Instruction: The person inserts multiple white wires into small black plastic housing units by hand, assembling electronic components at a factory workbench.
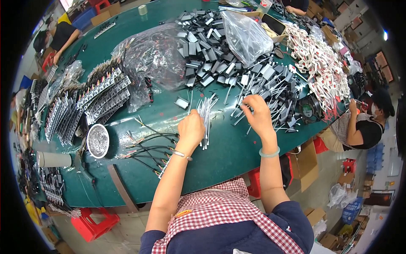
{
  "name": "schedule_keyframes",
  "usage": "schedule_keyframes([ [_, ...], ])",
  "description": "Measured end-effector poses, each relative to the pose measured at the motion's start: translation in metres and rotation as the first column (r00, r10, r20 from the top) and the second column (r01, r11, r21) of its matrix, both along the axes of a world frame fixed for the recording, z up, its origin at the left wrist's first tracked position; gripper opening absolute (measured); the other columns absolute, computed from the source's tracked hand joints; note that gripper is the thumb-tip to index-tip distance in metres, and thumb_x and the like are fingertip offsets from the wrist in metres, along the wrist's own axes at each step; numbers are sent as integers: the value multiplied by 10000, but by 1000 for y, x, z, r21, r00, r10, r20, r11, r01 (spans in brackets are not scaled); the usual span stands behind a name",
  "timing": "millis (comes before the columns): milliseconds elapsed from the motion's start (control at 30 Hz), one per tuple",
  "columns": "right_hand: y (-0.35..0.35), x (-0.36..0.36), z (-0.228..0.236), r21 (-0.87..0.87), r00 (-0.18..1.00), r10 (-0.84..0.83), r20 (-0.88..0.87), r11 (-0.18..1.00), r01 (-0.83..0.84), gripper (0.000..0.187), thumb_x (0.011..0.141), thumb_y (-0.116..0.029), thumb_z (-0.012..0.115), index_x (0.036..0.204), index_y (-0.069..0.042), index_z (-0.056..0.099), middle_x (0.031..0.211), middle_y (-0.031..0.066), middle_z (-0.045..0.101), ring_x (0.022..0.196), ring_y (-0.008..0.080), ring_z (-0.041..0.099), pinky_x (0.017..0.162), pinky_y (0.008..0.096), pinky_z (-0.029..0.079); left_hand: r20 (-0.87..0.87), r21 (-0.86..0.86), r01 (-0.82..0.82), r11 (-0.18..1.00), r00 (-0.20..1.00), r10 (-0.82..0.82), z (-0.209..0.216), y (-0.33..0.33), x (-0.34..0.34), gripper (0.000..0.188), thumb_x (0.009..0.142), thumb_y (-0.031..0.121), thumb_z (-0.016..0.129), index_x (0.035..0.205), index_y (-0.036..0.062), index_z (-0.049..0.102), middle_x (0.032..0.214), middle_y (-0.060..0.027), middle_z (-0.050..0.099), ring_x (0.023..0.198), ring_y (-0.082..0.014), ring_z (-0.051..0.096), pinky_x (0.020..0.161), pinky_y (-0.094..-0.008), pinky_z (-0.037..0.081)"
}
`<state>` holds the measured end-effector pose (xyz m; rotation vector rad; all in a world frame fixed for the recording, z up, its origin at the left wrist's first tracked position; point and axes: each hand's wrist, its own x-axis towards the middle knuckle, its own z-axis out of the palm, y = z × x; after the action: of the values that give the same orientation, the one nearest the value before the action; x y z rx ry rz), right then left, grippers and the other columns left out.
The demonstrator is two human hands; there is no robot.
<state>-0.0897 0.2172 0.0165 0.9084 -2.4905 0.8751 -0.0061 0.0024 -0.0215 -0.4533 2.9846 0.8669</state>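
My left hand [191, 129] is closed just above the table, a bracelet on its wrist. A thin strand stands up at its fingertips, but what the fingers hold is hidden. Beside it lies a bundle of thin whitish sticks [206, 120] with small ends. A single grey shell-like piece [182, 103] lies just beyond the left hand. My right hand [256, 113], with a pale green bangle, hovers at the near edge of a pile of grey pieces and thin sticks [270, 84]. Its thumb and curled fingers are apart, with nothing visible between them.
Black cables [146, 146] lie left of my left arm, near a metal bowl [97, 141] and a white cup [54, 159]. Stacked circuit strips [108, 99] and a clear plastic bag [154, 57] stand behind. White parts [319, 63] are heaped right. A co-worker [366, 122] sits at right.
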Motion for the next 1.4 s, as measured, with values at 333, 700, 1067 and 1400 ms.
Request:
schedule_keyframes([
  [333, -72, -110, -30, 14, 895, -426, 129, 904, 428, 275, 804, -272, 711, 821, -6, 645, 997, 153, 569, 1002, 340, 537, 832, 431, 454, -312, 567, -10, 824, 923, 226, 18, -11, 6, 137, 921, 124, 575, 907, -4, 530, 801, -108, 629, 771, -217, 656, 655, -352, 510],
  [700, -78, -14, 2, -536, 988, 134, 73, 841, -74, 183, 763, 59, 690, 906, 14, 587, 1107, 124, 649, 965, 219, 633, 826, 320, 513, -204, 945, 100, 311, 924, 324, 72, -19, 19, 266, 977, 194, 532, 1175, 47, 630, 757, 37, 586, 555, 12, 359, 470, -160, 255],
  [1067, -74, 39, 36, -817, 660, 554, 507, 552, 165, 396, 880, -36, 630, 1256, -16, 507, 1048, 121, 613, 987, 200, 638, 765, 317, 573, -473, 675, 196, 711, 855, 214, 94, -2, 32, 155, 912, 51, 598, 1036, 12, 682, 666, -4, 597, 567, -38, 442, 504, -214, 370],
  [1400, -75, 39, 30, -769, 543, 546, 639, 477, 426, 233, 913, -238, 639, 927, -21, 555, 846, 87, 648, 716, 176, 679, 555, 262, 559, -400, 587, 151, 796, 908, 123, 88, 1, 35, 126, 915, 96, 592, 959, 5, 666, 581, -76, 553, 488, -119, 470, 470, -281, 362],
])
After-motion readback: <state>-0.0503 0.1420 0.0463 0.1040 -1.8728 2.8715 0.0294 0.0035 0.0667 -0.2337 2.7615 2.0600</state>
